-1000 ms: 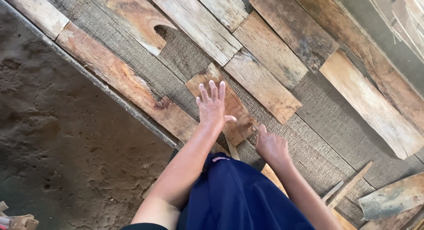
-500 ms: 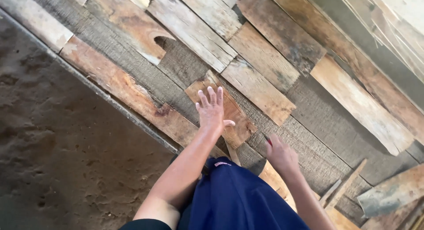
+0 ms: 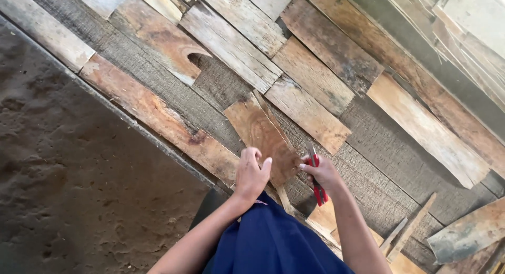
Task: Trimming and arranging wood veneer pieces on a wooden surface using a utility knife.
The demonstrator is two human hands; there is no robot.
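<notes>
My left hand [image 3: 251, 173] grips the near edge of a short brown wooden board [image 3: 261, 129] that lies on a floor of weathered planks. My right hand [image 3: 322, 172] touches the same board's right near corner with its fingertips. That hand also holds a thin red tool [image 3: 317, 185], perhaps a pencil or pliers handle; I cannot tell which. My knee in dark blue cloth [image 3: 273, 242] sits just below both hands.
Rough grey and brown planks [image 3: 315, 79] cover the floor, one with a curved notch [image 3: 195, 58]. A bare earth or concrete patch [image 3: 68, 184] lies to the left. Loose thin strips [image 3: 410, 226] and an offcut [image 3: 468, 232] lie at lower right.
My left hand was spread flat on the board; it has drawn back and curled onto the near edge. My right hand moved up to the board's corner. The camera moved closer.
</notes>
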